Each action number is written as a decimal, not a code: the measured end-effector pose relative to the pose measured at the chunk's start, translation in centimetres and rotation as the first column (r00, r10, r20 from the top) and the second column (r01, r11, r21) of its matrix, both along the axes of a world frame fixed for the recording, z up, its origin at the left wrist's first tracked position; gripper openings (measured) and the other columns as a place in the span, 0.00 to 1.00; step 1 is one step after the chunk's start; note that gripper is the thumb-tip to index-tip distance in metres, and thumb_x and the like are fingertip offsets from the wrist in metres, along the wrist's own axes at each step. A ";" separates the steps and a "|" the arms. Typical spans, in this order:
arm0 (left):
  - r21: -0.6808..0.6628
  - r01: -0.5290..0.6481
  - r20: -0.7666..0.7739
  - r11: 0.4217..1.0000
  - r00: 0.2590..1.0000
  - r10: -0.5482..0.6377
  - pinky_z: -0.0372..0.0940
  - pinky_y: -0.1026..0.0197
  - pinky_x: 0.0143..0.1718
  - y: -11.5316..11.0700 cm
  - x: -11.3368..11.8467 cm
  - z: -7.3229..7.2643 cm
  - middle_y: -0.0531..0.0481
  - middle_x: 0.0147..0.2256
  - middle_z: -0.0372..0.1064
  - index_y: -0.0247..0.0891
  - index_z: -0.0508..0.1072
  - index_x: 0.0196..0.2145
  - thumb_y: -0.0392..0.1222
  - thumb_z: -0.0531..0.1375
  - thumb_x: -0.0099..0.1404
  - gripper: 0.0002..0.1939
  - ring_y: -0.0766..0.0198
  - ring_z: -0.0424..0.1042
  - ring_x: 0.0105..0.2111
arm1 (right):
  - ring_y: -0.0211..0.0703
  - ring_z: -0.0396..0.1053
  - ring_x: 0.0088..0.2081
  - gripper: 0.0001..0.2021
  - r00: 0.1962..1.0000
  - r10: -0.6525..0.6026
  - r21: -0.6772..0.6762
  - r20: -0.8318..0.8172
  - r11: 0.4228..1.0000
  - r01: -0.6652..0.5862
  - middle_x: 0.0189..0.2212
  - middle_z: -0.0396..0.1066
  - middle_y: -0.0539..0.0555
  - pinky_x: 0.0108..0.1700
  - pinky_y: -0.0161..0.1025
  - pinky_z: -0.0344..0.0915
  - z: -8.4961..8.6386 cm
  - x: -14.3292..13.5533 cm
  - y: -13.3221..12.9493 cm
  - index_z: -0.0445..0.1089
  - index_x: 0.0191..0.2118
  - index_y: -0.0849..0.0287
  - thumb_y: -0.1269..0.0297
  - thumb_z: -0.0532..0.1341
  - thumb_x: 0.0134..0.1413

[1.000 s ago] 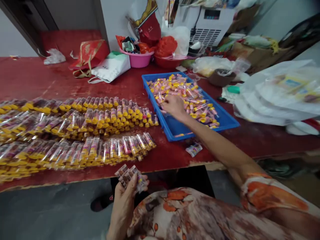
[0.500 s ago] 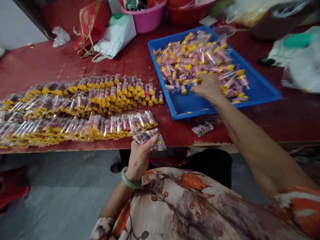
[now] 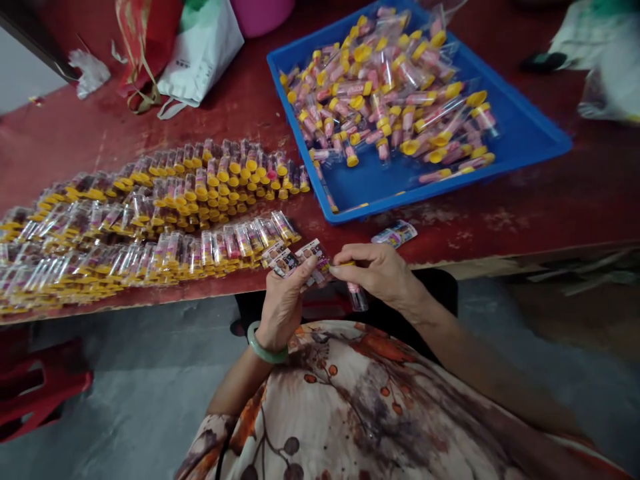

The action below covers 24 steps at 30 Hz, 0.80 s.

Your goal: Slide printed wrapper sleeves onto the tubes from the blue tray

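Several printed labels are fanned out in my left hand, its thumb pressed on top of them. My right hand is closed on a small clear tube with a yellow cap and pink contents. The tube hangs cap upward just right of the labels, and the right fingertips are close to the label edge; I cannot tell if they touch it. More such tubes lie heaped in a blue tray. Left of my hands, tubes with dark printed wraps are stacked in rows.
A small pile of labels lies on the red table before the tray. At the back left stand a white bag and a red bag. A red plastic stool is on the floor at left.
My right hand has come from the tray back toward my left hand, bringing a tube with it. My left hand still holds the labels. The camera view has tilted downward.
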<state>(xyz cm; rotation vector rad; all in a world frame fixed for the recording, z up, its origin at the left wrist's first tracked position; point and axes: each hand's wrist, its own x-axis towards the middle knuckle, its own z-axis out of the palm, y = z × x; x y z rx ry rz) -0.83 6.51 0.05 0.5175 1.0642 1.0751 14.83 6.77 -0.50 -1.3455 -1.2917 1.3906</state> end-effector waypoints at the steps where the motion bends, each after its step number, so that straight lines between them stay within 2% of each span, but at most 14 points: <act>1: -0.010 0.004 -0.018 1.000 1.000 -0.004 0.70 0.65 0.28 0.0 0.0 0.0 0.51 0.31 0.77 0.37 0.79 0.33 0.41 0.72 0.49 0.12 0.66 0.74 0.28 | 0.31 0.60 0.18 0.09 1.000 -0.005 0.012 0.009 1.000 0.005 0.20 0.65 0.47 0.21 0.33 0.55 0.2 0.2 0.2 0.72 0.22 0.61 0.60 0.65 0.44; 3: -0.022 0.001 -0.046 1.000 0.999 -0.002 0.70 0.65 0.26 0.1 -0.1 0.0 0.50 0.29 0.76 0.35 0.79 0.31 0.42 0.73 0.48 0.13 0.66 0.73 0.26 | 0.32 0.60 0.18 0.09 1.000 -0.008 0.015 0.013 1.000 0.008 0.19 0.65 0.47 0.21 0.33 0.56 0.7 0.8 0.4 0.72 0.23 0.61 0.60 0.65 0.44; 6: -0.022 -0.036 -0.049 0.999 0.998 0.035 0.69 0.65 0.25 0.3 0.1 0.0 0.51 0.27 0.75 0.34 0.79 0.29 0.41 0.73 0.46 0.13 0.66 0.72 0.25 | 0.32 0.60 0.19 0.08 0.998 -0.058 -0.014 -0.028 0.998 0.058 0.19 0.66 0.47 0.20 0.31 0.56 1.4 1.9 -0.2 0.75 0.28 0.60 0.60 0.66 0.47; 10: -0.037 -0.094 0.004 0.995 0.996 0.095 0.70 0.64 0.28 0.3 0.3 0.1 0.53 0.26 0.74 0.35 0.78 0.29 0.40 0.73 0.46 0.12 0.66 0.73 0.26 | 0.31 0.58 0.17 0.10 0.963 -0.144 -0.023 -0.229 0.989 0.143 0.21 0.66 0.47 0.16 0.30 0.53 1.0 3.4 -2.0 0.74 0.36 0.58 0.58 0.66 0.50; 12: -0.042 -0.105 0.041 0.994 0.993 0.107 0.70 0.64 0.31 0.2 0.4 0.2 0.54 0.27 0.75 0.36 0.78 0.29 0.40 0.74 0.46 0.12 0.67 0.74 0.27 | 0.32 0.61 0.18 0.10 0.942 -0.138 0.018 -0.306 0.988 0.151 0.24 0.68 0.48 0.17 0.31 0.57 0.6 3.7 -2.9 0.72 0.36 0.57 0.59 0.67 0.50; 16: -0.066 -0.081 0.091 0.995 0.992 0.087 0.71 0.65 0.33 0.0 0.5 0.4 0.53 0.29 0.76 0.37 0.78 0.31 0.39 0.72 0.48 0.12 0.66 0.75 0.30 | 0.34 0.68 0.22 0.07 0.936 -0.102 0.147 -0.338 0.976 0.160 0.35 0.69 0.51 0.23 0.35 0.66 0.4 3.3 -4.4 0.70 0.37 0.57 0.64 0.66 0.52; 24: -0.173 -0.082 0.145 0.982 0.984 0.107 0.72 0.68 0.27 -0.6 0.7 1.0 0.51 0.30 0.76 0.35 0.78 0.31 0.33 0.71 0.50 0.10 0.67 0.75 0.27 | 0.35 0.70 0.25 0.07 0.936 -0.090 0.257 -0.340 0.949 0.184 0.38 0.67 0.51 0.27 0.37 0.69 0.2 2.2 -5.5 0.69 0.39 0.57 0.69 0.65 0.54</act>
